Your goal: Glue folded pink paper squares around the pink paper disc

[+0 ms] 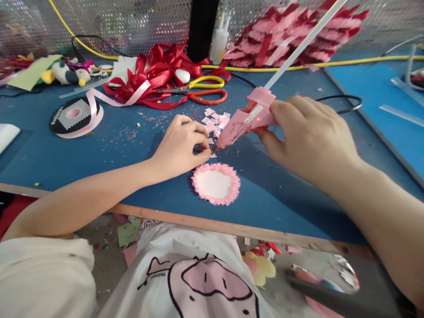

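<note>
In my right hand (308, 132) is a pink glue gun (247, 117), tilted nozzle-down, with a long clear glue stick (303, 46) rising out of its back. My left hand (180, 145) is closed in a pinch at a small pale pink ribbon piece (213, 155), right by the nozzle tip. Several similar cut pieces (215, 121) lie loosely just beyond the fingertips. Nearer to me, a round white disc (213, 184) with a fluffy pink fringe (234, 187) around its edge lies flat on the blue table (139, 194).
Scissors (208, 96) with yellow and orange handles rest by a heap of red ribbon (159, 66). A pink ribbon spool (74, 115) lies at left. Behind stand a small bottle (219, 42) and a pink-and-red fringed piece (288, 37). A yellow cable (298, 65) crosses the back.
</note>
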Action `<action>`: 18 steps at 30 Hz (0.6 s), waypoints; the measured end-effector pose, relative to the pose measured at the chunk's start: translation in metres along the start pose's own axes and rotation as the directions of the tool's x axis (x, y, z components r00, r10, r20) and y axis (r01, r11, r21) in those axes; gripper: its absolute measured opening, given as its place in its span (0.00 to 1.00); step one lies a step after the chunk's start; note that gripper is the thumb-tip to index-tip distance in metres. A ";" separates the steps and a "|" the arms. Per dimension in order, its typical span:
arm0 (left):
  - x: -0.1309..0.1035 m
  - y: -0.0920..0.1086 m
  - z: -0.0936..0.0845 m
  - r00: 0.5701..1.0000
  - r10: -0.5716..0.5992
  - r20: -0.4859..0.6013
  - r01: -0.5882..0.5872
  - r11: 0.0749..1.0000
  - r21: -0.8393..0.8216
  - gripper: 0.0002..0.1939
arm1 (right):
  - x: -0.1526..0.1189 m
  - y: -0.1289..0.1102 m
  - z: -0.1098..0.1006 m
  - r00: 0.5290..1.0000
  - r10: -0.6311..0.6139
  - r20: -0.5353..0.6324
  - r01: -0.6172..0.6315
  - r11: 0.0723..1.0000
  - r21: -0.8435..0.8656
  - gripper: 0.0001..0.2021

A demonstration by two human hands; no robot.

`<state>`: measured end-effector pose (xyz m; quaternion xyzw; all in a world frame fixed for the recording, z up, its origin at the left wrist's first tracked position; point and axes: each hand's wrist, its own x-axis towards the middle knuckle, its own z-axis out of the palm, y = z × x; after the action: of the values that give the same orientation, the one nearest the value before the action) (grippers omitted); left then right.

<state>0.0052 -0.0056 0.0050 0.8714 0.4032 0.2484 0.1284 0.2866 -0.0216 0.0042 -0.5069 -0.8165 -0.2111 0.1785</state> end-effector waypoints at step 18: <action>-0.003 -0.003 -0.002 0.991 0.123 -0.049 -0.131 0.972 -0.196 0.06 | -0.010 0.069 0.064 0.814 0.578 0.060 -0.581 0.813 0.035 0.33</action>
<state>0.0007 -0.0058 0.0042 0.8734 0.3220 0.3111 0.1914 0.3477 0.0318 -0.0438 -0.7313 -0.6325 -0.1137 0.2284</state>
